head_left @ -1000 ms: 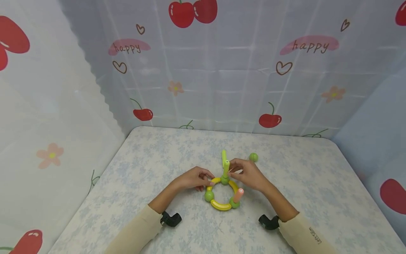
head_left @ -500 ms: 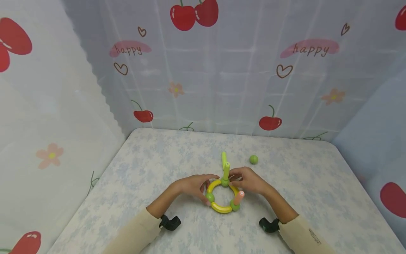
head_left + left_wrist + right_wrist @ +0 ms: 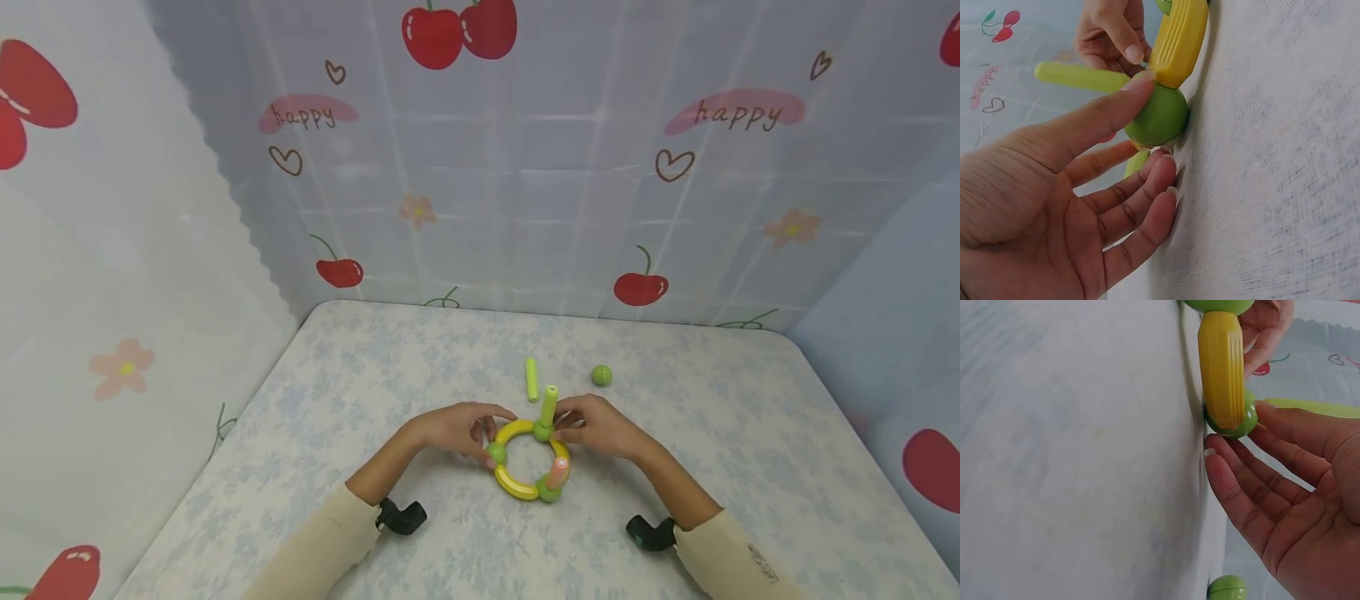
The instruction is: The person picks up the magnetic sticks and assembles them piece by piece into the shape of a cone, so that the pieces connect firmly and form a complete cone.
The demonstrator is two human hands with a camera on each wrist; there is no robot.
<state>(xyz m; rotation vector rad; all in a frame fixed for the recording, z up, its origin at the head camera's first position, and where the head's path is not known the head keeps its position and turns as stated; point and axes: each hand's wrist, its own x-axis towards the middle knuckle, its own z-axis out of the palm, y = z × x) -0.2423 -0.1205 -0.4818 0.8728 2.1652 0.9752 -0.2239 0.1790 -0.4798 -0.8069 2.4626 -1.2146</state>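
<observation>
A toy ring of curved yellow rods (image 3: 516, 485) and green balls lies flat on the table. From its far ball (image 3: 543, 431) a light green rod (image 3: 549, 406) rises, and a salmon-pink rod (image 3: 557, 473) stands on the near right ball (image 3: 549, 490). My left hand (image 3: 453, 427) holds the ring at its left ball (image 3: 497, 452); the left wrist view shows the thumb against that green ball (image 3: 1160, 115), fingers around its other side. With thumb and fingers, my right hand (image 3: 596, 425) pinches the far ball, partly hidden behind a yellow rod (image 3: 1221, 369) in the right wrist view.
Beyond the ring lies a loose light green rod (image 3: 532, 380). A loose green ball (image 3: 602, 376) is to its right, behind my right hand. The table (image 3: 420, 358) has a pale floral cover. Printed curtains (image 3: 517, 208) stand at the back and sides.
The left hand has gone from the ring's upper left rod to its left ball. The ring has since turned slightly clockwise, its far ball shifting right and its near right ball shifting left.
</observation>
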